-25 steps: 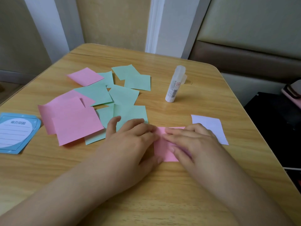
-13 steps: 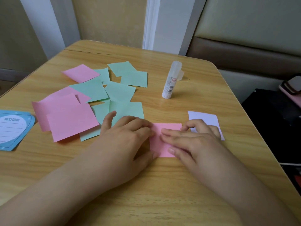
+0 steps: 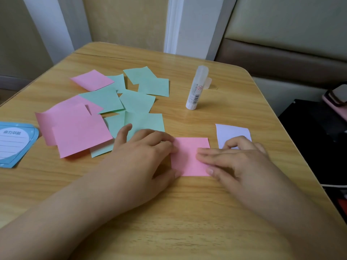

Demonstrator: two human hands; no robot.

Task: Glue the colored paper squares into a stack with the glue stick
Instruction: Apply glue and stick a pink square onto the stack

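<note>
So the right hand (image 3: 234,160) has slid back toward its own side, uncovering more of the pink square (image 3: 189,156). Looks like pressing-down is nearly done. Both hands lie flat, fingers straight; the left hand (image 3: 142,152) pins the square's near-left edge. Glue stick (image 3: 196,89) stands upright on the counter (image 3: 187,212), well beyond the right hand's fingertips.

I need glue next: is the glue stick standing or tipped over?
Standing. The white glue stick with a clear cap is upright on the wooden table, base down, no hand touching it.
</note>
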